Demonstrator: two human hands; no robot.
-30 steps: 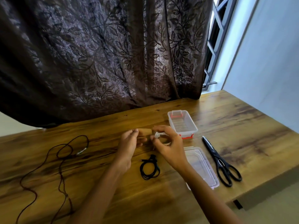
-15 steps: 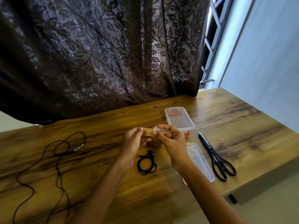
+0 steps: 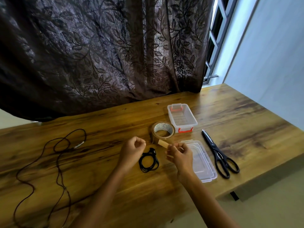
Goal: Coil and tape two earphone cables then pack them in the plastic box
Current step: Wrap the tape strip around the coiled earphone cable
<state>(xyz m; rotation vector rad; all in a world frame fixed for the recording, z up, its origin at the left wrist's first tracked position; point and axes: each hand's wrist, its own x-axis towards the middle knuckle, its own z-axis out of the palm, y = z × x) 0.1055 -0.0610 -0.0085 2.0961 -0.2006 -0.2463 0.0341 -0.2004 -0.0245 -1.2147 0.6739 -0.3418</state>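
Early stage. Black earphone coil (image 3: 148, 162) lies between hands, not taped yet. Right hand (image 3: 180, 153) pinches tape strip (image 3: 163, 143) drawn off tape roll (image 3: 162, 130). Left hand (image 3: 132, 148) clenched, looks empty. Second cable (image 3: 57, 162) sprawls uncoiled at left. Plastic box (image 3: 191, 120) open, empty, far right.

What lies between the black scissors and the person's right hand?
The clear plastic lid lies flat on the table between scissors and right hand, in the head view.

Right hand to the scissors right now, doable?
Path looks free: the scissors lie uncovered just right of the lid. But the right hand is pinching a tape strip joined to the tape roll, so probably not yet.
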